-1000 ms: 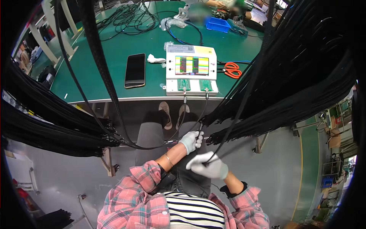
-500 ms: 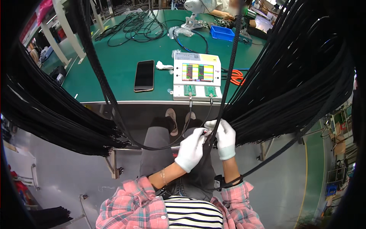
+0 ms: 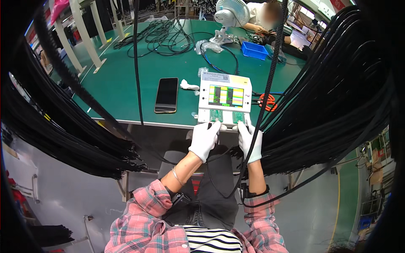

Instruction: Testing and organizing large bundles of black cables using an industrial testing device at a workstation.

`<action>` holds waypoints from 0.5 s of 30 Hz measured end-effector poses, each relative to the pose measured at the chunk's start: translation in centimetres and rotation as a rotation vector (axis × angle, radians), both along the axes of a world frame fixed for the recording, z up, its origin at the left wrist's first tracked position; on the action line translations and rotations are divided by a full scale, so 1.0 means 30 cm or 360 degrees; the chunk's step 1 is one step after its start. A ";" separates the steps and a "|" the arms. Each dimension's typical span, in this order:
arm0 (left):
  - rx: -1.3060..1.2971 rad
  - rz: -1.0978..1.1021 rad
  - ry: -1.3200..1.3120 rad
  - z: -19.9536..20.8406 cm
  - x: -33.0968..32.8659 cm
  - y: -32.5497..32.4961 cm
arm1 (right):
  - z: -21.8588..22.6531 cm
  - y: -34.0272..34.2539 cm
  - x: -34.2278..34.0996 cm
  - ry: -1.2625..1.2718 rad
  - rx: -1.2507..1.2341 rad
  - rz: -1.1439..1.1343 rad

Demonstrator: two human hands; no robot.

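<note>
Both hands are up at the front edge of the white cable tester [image 3: 225, 99], which sits on the green surface [image 3: 126, 80] near its edge. The left hand [image 3: 205, 140], in a white glove, is closed around the end of a black cable [image 3: 219, 185] at the left green socket [image 3: 216, 115]; the right hand [image 3: 249, 140] pinches the other end at the right socket [image 3: 238, 117]. The cable loops down over the lap between them. To do this well, I judge each plug should go in straight and level, fully seated, with the slack hanging free, then the coloured screen [image 3: 225, 95] checked. A black phone [image 3: 166, 95] lies well to the left.
</note>
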State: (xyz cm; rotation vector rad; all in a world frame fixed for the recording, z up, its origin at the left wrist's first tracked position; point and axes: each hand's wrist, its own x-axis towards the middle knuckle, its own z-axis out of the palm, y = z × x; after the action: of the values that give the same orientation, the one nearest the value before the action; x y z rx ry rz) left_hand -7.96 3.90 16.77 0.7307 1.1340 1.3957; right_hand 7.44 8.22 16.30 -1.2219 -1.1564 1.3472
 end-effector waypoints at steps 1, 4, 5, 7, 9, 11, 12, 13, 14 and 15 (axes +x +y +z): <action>-0.0003 -0.0004 0.0000 -0.001 0.011 0.004 | 0.003 0.003 0.002 0.0015 0.0021 0.0012; 0.0077 0.0061 -0.0083 0.013 0.020 -0.017 | 0.018 -0.018 0.004 -0.0084 0.0110 0.0097; 0.0075 0.0110 0.0036 -0.018 0.026 -0.032 | -0.009 -0.042 0.002 -0.0203 0.0207 0.0132; 0.0560 0.0288 0.0843 -0.024 0.043 -0.056 | -0.035 -0.080 -0.001 -0.0680 0.0631 0.0017; 0.0274 0.0101 0.0722 -0.026 0.020 -0.072 | -0.006 -0.118 -0.004 -0.0956 0.0651 -0.0147; 0.0262 0.0059 0.0641 -0.045 -0.002 -0.070 | 0.018 -0.139 -0.010 -0.1128 0.0732 -0.0235; 0.0519 0.0145 0.0861 -0.050 0.010 -0.057 | 0.006 -0.136 0.004 -0.1167 0.0831 -0.0270; 0.0521 0.0142 0.0859 -0.056 0.016 -0.055 | -0.013 -0.128 0.017 -0.1207 0.0929 -0.0305; 0.0454 0.0130 0.0847 -0.062 0.020 -0.051 | -0.024 -0.119 0.024 -0.1177 0.0991 -0.0289; 0.0384 0.0123 0.0839 -0.051 0.021 -0.047 | -0.033 -0.110 0.032 -0.1178 0.0991 -0.0288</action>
State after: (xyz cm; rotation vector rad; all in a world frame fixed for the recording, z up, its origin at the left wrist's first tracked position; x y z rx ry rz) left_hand -7.34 2.50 15.23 1.2924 1.4193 1.4624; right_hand 8.39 4.92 15.31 -1.3261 -1.7482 0.3108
